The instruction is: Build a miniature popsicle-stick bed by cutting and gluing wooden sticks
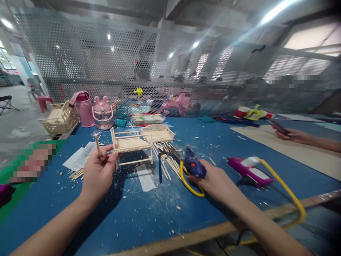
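Observation:
My left hand [98, 167] is closed on a miniature bed frame [133, 145] of pale wooden sticks, its fingers at the left-end post, raised above the table. A short stick [97, 145] stands up from the same hand. At the right, my right hand [210, 177] is wrapped round pliers [195, 163] with bulky blue and yellow handles. Their dark jaws point left towards the frame, apart from it. Near the jaw tips a thin blue strip [160, 169] hangs down; whether it touches them I cannot tell. Loose sticks [167, 165] lie behind the jaws.
Another stick-built piece [160, 133] stands behind the frame. White paper [145, 177] and wood scraps lie on the blue table [149, 217]. A purple-and-white device [250, 172] and yellow cord [290, 192] are at right. A co-worker's hand [290, 137] holds a red-handled tool. Pink bottles [102, 113] stand at back left.

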The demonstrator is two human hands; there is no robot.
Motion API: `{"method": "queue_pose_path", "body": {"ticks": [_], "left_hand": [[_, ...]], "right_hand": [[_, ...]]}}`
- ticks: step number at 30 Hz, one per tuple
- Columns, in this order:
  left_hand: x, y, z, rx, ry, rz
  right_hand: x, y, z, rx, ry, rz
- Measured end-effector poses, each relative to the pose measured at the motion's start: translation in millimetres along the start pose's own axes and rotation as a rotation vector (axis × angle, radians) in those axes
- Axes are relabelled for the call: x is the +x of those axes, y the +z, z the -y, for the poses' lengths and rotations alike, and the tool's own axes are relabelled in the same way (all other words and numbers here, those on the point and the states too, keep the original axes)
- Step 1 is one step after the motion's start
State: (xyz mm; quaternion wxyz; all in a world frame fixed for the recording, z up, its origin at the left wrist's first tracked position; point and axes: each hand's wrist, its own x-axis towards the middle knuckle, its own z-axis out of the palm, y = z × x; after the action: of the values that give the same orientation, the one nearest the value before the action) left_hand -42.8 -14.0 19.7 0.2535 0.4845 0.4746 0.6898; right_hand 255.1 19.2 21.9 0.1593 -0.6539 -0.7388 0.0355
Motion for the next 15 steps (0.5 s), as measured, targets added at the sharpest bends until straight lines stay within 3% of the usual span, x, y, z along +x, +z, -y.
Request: {"method": "queue_pose_path", "body": {"ticks": [11, 15], "left_hand": [[-1, -0.5, -3, 0.002, 0.001, -0.015], [-2, -0.8, -2, 0.003, 0.021, 0.007]], "right_hand": [[26, 5, -2, -0.034, -0.065, -0.012], [20, -15, 3, 0.015, -0.124, -0.165]]}}
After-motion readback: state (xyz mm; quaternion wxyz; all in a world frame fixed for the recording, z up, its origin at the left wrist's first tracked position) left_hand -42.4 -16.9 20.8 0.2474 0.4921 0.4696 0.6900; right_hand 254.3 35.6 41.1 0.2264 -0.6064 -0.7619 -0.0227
